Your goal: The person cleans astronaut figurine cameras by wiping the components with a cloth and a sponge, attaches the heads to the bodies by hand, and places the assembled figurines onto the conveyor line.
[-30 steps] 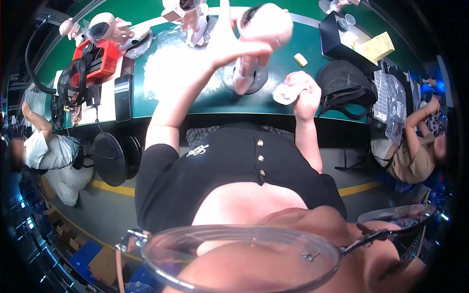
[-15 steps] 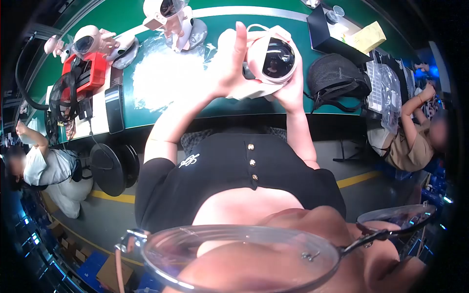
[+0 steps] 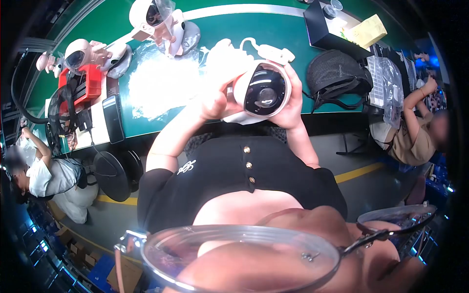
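Note:
Between my two hands a pink-white astronaut figure lies tipped back, its round head with a glossy black visor [image 3: 266, 91] turned up toward me. My left hand [image 3: 215, 100] grips the head's left side. Around the right side my right hand [image 3: 291, 105] is wrapped. A white cloth [image 3: 242, 118] is pressed under the head, near my fingers. The figure's pale body and a curved tube extend beyond the head over the green table [image 3: 234, 30]. Clear plastic wrap [image 3: 159, 80] lies left of my left hand.
Another astronaut figure [image 3: 159, 22] stands at the back left, with more by a red bin [image 3: 93, 83]. A dark phone-like slab [image 3: 113, 118] lies at left. To the right are a black mesh bag [image 3: 337, 78], a black box [image 3: 322, 29] and a keyboard [image 3: 377, 80]. People sit at both sides.
The figure has come down from upright, its visor now facing me and closer to my body. My right hand, earlier apart with the cloth, now holds the head too.

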### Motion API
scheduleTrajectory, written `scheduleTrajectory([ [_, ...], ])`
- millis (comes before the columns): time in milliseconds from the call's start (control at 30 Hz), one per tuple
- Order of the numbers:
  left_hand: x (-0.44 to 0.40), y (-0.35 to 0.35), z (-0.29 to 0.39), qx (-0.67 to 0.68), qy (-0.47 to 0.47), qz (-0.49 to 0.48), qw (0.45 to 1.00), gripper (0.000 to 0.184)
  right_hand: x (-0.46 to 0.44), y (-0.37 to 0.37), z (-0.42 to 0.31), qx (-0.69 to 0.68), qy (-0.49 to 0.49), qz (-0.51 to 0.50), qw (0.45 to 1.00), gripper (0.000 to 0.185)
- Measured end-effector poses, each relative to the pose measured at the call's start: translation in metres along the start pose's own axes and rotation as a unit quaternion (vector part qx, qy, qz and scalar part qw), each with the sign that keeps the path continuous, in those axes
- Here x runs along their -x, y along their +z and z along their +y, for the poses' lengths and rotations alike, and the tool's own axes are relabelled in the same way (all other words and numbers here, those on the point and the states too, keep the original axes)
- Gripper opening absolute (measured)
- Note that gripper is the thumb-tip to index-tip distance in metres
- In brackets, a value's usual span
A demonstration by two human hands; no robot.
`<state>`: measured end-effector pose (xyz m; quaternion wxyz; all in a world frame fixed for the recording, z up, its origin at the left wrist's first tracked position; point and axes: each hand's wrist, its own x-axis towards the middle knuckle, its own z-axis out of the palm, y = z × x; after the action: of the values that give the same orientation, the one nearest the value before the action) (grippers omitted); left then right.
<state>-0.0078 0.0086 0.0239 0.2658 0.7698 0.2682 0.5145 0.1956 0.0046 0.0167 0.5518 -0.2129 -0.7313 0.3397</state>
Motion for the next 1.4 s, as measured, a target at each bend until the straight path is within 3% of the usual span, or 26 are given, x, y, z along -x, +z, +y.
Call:
scheduleTrajectory([
  [100,-0.002,0.003,0.003,0.092,0.037,0.031,0.995,0.069,-0.001,0.002,-0.006,0.050,-0.012,0.013,0.999,0.101],
  [167,-0.011,-0.009,0.013,-0.195,0.076,0.018,0.978,0.095,0.010,-0.015,0.002,-0.068,0.142,0.047,0.986,0.089],
  [233,-0.011,-0.006,0.012,-0.097,-0.008,0.148,0.984,0.120,0.006,-0.027,0.016,-0.114,0.189,0.134,0.966,0.064],
  [267,-0.013,-0.006,0.016,0.031,-0.069,0.171,0.982,0.117,0.001,-0.030,0.023,-0.113,0.201,0.169,0.958,0.052],
  [333,-0.022,-0.007,0.027,0.305,-0.163,0.267,0.900,0.111,-0.020,-0.029,0.017,-0.057,0.196,0.203,0.958,0.034],
  [400,-0.009,-0.009,-0.003,0.352,-0.163,0.255,0.886,0.083,-0.014,-0.041,0.036,0.003,0.246,0.167,0.955,0.017],
  [467,-0.008,-0.002,-0.015,0.367,-0.175,0.266,0.874,0.081,-0.024,-0.038,0.027,-0.060,0.268,0.180,0.945,0.015],
  [633,-0.004,0.010,-0.014,0.391,-0.236,0.289,0.841,0.087,-0.044,-0.029,0.017,-0.029,0.133,0.207,0.969,0.027],
  [767,-0.004,0.009,-0.007,0.354,-0.236,0.275,0.862,0.095,-0.061,-0.010,-0.012,-0.015,0.047,0.183,0.982,0.042],
  [800,-0.005,0.008,-0.005,0.335,-0.229,0.266,0.874,0.097,-0.061,-0.006,-0.022,0.015,0.086,0.153,0.984,0.035],
  [867,-0.008,0.008,-0.002,0.282,-0.215,0.242,0.903,0.102,-0.059,-0.002,-0.016,0.181,0.020,0.072,0.981,0.025],
  [900,-0.009,0.008,-0.001,0.258,-0.209,0.230,0.915,0.105,-0.055,-0.003,-0.013,0.236,-0.045,0.090,0.966,0.018],
  [1000,-0.011,0.009,0.000,0.190,-0.197,0.192,0.943,0.114,-0.034,-0.013,-0.005,0.076,0.158,0.162,0.971,0.020],
  [1033,-0.012,0.008,0.003,0.179,-0.196,0.180,0.947,0.117,-0.034,-0.016,0.000,0.117,0.192,0.200,0.954,0.017],
  [1067,-0.012,0.007,0.004,0.180,-0.216,0.168,0.945,0.118,-0.032,-0.026,0.000,0.218,0.224,0.154,0.938,0.026],
  [1133,-0.012,0.002,0.007,0.182,-0.257,0.142,0.938,0.121,-0.027,-0.038,0.003,0.502,0.129,0.012,0.855,0.047],
  [1233,0.012,0.001,-0.012,0.140,-0.239,0.088,0.957,0.129,-0.030,-0.032,-0.003,0.241,0.187,0.050,0.951,0.074],
  [1267,0.021,0.001,-0.019,0.123,-0.226,0.070,0.964,0.130,-0.031,-0.024,-0.005,0.208,0.136,0.075,0.966,0.079],
  [1300,0.025,0.000,-0.017,0.128,-0.271,0.035,0.953,0.129,-0.031,-0.010,-0.008,0.173,0.083,0.099,0.976,0.084],
  [1333,0.036,0.005,-0.023,0.081,-0.274,0.024,0.958,0.116,-0.033,0.004,-0.010,0.136,0.031,0.124,0.982,0.089],
  [1400,0.038,0.017,-0.039,0.018,-0.247,0.004,0.969,0.093,-0.048,0.030,-0.020,0.225,-0.065,0.086,0.968,0.100],
])
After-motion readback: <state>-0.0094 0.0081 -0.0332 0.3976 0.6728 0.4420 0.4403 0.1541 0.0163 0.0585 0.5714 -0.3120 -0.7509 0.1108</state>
